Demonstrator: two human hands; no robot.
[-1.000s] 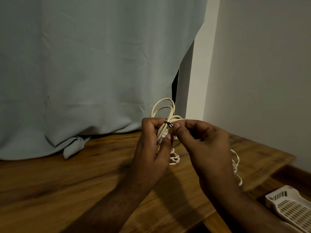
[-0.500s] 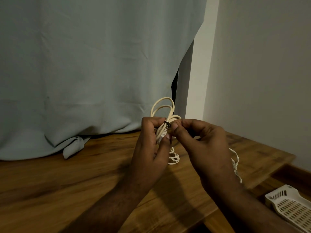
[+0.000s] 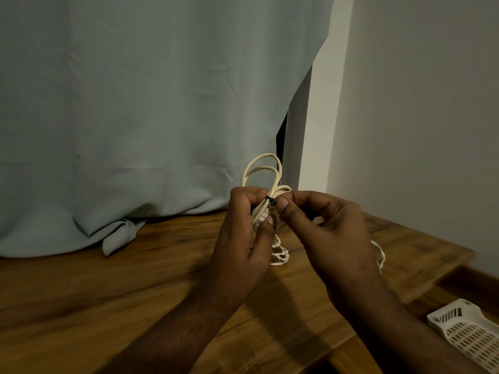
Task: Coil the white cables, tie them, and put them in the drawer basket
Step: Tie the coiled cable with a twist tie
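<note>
- Cream-white cable (image 3: 266,171), coiled into a few loops, sits just right of the frame's centre, held up above the counter (image 3: 113,287); its loops rise above both hands, and a thin dark tie (image 3: 270,200) crosses the bundle where the fingers meet.
- The left hand (image 3: 244,238) curls round the gathered strands, thumb pressed on a pale plug end; the right hand (image 3: 328,233) pinches the tie between thumb and forefinger, touching the left.
- The cable looks light and pliant, yet springy; I judge the loops would fan open if the grip loosens before the tie is snug; the smooth jacket may slide, so the best hold is at the waist of the bundle, just beside the tie, not on the loops.
- The tie looks small and easy to lose from the fingertips.
- More white cable (image 3: 280,252) lies tangled on the counter just beyond the hands, partly hidden; another strand shows beside the right wrist.
- The drawer basket (image 3: 469,333), white slotted plastic, lies in the lower right corner, below the counter's edge, well apart from the hands.
- The counter is warm brown wood, dimly lit; a grey-green curtain (image 3: 135,117) fills the upper left, its hem bunched on the wood; a plain pale wall (image 3: 418,117) takes the upper right.
</note>
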